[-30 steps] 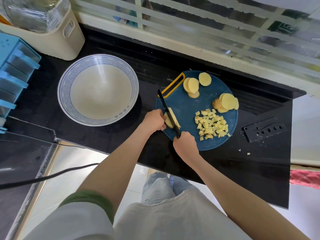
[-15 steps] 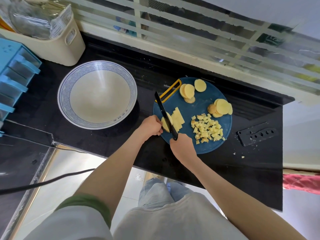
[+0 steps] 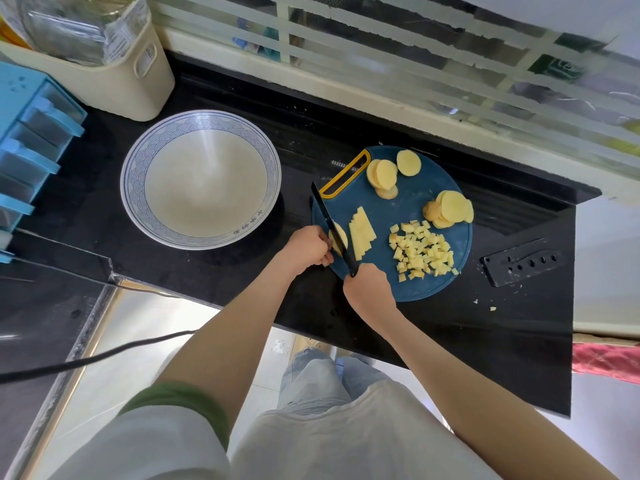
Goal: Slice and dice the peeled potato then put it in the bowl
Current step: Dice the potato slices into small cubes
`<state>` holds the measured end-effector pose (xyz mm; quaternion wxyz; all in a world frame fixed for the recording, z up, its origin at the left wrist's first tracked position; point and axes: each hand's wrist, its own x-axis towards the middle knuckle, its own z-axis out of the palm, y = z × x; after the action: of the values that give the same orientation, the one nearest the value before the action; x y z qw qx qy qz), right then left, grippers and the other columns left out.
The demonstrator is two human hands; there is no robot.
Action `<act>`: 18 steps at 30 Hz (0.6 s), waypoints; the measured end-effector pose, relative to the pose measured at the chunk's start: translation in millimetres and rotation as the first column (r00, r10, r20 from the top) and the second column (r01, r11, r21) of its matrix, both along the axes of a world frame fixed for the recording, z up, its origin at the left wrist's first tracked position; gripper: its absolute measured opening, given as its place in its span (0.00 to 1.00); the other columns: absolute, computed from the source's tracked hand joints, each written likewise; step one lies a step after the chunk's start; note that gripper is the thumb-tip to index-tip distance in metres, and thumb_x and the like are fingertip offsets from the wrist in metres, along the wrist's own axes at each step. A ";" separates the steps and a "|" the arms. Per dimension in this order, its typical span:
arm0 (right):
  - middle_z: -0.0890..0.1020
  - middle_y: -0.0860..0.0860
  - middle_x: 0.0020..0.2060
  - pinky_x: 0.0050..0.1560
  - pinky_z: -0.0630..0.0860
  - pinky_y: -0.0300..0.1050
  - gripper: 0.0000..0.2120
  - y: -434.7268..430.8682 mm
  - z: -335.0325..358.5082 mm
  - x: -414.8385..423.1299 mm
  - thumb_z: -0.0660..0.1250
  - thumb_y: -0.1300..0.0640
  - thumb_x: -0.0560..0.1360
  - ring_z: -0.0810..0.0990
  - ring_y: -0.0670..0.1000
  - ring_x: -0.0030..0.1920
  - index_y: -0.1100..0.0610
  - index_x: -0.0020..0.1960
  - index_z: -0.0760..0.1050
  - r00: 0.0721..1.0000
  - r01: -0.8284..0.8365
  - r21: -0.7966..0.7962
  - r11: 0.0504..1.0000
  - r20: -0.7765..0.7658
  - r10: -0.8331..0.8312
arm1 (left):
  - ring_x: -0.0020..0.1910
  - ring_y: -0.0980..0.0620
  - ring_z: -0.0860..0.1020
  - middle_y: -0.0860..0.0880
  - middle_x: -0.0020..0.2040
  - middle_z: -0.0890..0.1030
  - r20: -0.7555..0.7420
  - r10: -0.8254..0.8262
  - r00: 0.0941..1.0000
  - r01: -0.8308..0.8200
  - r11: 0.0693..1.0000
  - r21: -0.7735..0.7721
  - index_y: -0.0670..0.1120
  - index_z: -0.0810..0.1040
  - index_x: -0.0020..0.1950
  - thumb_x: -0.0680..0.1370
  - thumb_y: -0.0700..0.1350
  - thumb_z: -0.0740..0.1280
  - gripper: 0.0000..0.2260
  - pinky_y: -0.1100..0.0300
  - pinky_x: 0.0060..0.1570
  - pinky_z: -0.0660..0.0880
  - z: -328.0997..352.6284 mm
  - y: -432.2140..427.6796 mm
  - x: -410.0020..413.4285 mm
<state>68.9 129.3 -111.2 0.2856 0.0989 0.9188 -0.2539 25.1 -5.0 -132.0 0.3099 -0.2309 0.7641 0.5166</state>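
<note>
Knife [image 3: 326, 216] shifted left onto potato slice [image 3: 339, 234]; cut strips [image 3: 362, 233] pale yellow.

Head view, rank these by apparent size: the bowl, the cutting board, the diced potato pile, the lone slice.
1. Bowl and cutting board: about equal, can't rank them.
2. Diced potato pile.
3. Lone slice.

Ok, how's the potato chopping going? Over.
Left hand holds potato piece; right hand grips knife, blade on it. Dice on board, bowl empty. Nothing blocking.
</note>
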 end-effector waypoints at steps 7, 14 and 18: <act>0.75 0.54 0.42 0.39 0.69 0.44 0.08 -5.2 -9.6 -4.2 0.60 0.57 0.79 0.75 0.53 0.41 0.62 0.50 0.73 0.997 0.074 -0.016 0.997 0.012 -0.074 | 0.31 0.53 0.75 0.43 0.40 0.78 0.003 0.014 1.000 -0.014 1.000 0.014 0.40 0.72 0.50 0.80 0.34 0.58 0.05 0.68 0.25 0.72 -2.9 2.2 -1.6; 0.75 0.55 0.36 0.36 0.68 0.44 0.09 -3.9 -5.2 -13.3 0.59 0.59 0.77 0.74 0.54 0.37 0.61 0.39 0.70 0.994 0.109 -0.117 0.987 -0.015 -0.111 | 0.33 0.50 0.76 0.41 0.41 0.79 0.017 0.048 0.999 -0.047 0.998 -0.034 0.41 0.71 0.49 0.80 0.34 0.57 0.05 0.60 0.34 0.77 -0.6 11.6 1.1; 0.71 0.50 0.29 0.33 0.67 0.44 0.11 15.7 7.2 -16.0 0.60 0.60 0.76 0.70 0.52 0.32 0.59 0.35 0.68 0.994 0.103 -0.115 0.988 -0.022 -0.106 | 0.34 0.49 0.78 0.40 0.42 0.80 0.036 0.065 0.997 -0.062 0.995 -0.078 0.38 0.74 0.46 0.77 0.35 0.59 0.04 0.52 0.44 0.80 -0.8 17.8 -0.5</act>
<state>52.9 145.0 -104.0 0.2641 0.1270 0.9004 -0.3215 24.6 12.7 -132.9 0.2989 -0.2767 0.7696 0.4917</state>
